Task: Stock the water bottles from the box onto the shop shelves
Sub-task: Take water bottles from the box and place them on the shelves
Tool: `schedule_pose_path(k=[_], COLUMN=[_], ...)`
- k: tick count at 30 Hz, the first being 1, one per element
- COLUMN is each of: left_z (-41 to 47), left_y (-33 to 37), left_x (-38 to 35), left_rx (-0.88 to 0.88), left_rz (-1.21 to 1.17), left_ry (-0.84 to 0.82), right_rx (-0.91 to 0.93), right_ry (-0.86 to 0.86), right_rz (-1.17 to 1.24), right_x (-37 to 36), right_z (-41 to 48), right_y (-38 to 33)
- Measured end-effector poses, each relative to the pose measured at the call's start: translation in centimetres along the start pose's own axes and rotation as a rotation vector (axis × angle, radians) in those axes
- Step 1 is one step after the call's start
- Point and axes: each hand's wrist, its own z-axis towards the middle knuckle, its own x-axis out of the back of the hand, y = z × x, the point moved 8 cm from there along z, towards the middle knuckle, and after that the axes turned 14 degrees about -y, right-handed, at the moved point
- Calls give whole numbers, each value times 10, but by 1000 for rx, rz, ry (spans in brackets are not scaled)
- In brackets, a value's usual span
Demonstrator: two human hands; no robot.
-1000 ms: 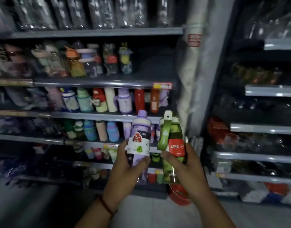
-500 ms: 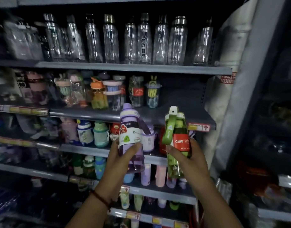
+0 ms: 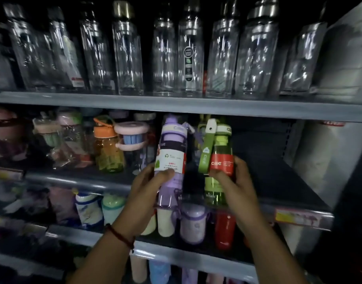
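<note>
green bottle red label: "cille" | green strap: "cille" | purple bottle label: print unreadable

Glossy plastic, dull metal

Purple bottle and green bottle: translucent plastic, paper-like labels. Clear bottles gleam, steel-capped. Grey shelf: matt painted metal.

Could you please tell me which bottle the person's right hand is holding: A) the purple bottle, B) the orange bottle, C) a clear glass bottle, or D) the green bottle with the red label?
D: the right hand grips the green bottle around its red label, while the left hand holds the purple bottle.
</note>
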Motion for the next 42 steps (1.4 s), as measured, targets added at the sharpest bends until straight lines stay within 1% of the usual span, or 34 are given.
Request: schedule_pose_path(k=[3,7,11,16,21,24,27,30,36,40,42], left_z=[27,62,84,102,107,111,111,108,105,105,105], left_y=[7,2,-7,-14,-11,-12,-11,-6,-3,-1,-2], left_x=[13,25,28,32,26,33,34,31,29,30,32], left_rx=[-56,-109,-130,-202,-242,-248,-259,-283,-310,-318,-323], left_rz=[118,283,347,423,498,566,579,583,591,594,591], left_ry=[1,-66,-57,-25,-139,-156,-162,-161,-128,-145,-128], right_rx=[5,0,49,124,106,80,63,58,57,55,52], right_ry=[4,16,83,118,83,78,53,90,105,130,132], right_rz=[-79,-144,-201,-178,-173,-200,-265,-312,-324,-324,-328], right_x=[1,-1,-3,-8,-9,-8,-8,-2,-6,-8,-9], right_z=[27,45,57,75,86,86,84,83,86,83,83], right_y=[1,2,5,16,36,38,33,35,39,38,37])
